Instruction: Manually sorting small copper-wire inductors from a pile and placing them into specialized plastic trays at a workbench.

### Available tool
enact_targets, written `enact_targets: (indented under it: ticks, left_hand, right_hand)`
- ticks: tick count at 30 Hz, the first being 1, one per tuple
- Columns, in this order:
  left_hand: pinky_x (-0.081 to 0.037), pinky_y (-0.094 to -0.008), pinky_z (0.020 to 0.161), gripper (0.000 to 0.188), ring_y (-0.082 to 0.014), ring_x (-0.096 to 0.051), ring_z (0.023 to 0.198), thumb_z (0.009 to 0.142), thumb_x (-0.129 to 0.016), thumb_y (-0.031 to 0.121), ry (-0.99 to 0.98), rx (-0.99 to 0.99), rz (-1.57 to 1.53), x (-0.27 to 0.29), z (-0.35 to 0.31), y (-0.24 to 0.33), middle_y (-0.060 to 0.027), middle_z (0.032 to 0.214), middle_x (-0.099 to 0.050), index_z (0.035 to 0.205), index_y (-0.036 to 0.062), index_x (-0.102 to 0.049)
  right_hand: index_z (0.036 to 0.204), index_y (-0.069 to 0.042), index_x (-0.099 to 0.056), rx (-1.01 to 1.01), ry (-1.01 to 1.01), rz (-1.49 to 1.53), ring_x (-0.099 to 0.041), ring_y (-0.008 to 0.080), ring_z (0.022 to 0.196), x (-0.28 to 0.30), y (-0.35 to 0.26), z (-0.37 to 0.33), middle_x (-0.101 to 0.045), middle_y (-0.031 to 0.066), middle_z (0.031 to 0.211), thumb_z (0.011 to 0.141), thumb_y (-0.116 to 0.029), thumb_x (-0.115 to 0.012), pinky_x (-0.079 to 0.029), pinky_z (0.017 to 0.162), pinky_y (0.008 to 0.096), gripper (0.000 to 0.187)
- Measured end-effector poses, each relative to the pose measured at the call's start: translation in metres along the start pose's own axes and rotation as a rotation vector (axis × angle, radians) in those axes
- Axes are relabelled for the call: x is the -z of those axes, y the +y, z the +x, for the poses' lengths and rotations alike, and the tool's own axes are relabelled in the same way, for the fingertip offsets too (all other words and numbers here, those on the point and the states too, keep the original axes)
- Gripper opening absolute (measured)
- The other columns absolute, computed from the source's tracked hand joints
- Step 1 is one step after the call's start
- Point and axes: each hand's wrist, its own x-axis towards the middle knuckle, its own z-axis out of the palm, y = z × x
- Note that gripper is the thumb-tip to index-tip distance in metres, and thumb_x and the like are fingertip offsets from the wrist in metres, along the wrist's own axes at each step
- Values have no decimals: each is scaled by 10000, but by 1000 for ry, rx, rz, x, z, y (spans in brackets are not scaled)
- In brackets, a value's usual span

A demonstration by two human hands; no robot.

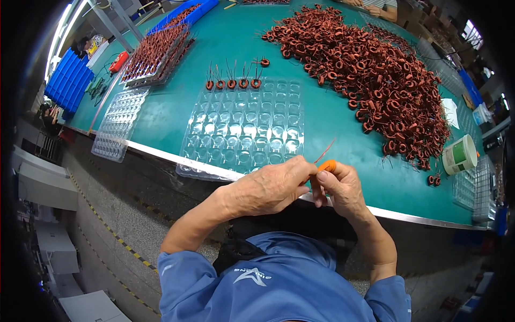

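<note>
Over the table's front edge, my left hand (281, 182) and my right hand (343, 188) meet with fingertips pinched together. Thin reddish wire leads (325, 151) stick up between them, like those of the ring coils here; the coil's body is hidden by my fingers. An orange finger cot (328, 166) covers a fingertip of my right hand. Left of my hands lies a clear plastic tray (247, 118) with rows of round pockets. Several copper ring coils (232, 84) stand in its far row, leads upward. One loose coil (265, 62) lies just beyond the tray.
A big heap of ring coils (375, 75) covers the right side of the green table (332, 129). Stacked filled trays (155, 53), an empty tray (119, 121) and a blue bin (182, 16) are at left. A white-green tub (460, 154) stands at right. Someone sits across (381, 8).
</note>
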Motion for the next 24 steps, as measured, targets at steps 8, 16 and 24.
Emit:
enact_targets:
  ticks: [8, 16, 24]
  left_hand:
    - [-497, -376, 708, 153, -301, -574, 806, 862, -543, 66, -133, -192, 245, 15, 1, 8, -126, 854, -458, 974, 20, -451]
    - [-519, -327, 626, 271, -235, -597, 762, 795, -670, 90, -148, -143, 389, 14, -8, 6, -96, 857, -512, 1001, 22, -509]
    - [-513, -322, 585, 240, -227, -606, 687, 806, -678, 118, 131, -102, 550, -17, -6, -7, -86, 777, -515, 941, 25, -503]
  right_hand:
    - [917, 1, -614, -70, -103, 54, -599, 118, 548, 3, -4, -2, -615, 60, 692, 954, -255, -563, -437, 458, 212, 263]
    - [918, 0, -621, -151, -102, -72, -603, 113, 552, 1, -10, -2, -621, 52, 696, 961, -275, -552, -443, 466, 209, 286]
    - [773, 3, -608, 515, 271, -1016, -587, 205, 505, -15, -6, 3, -605, 97, 626, 865, -145, -649, -434, 451, 290, 179]
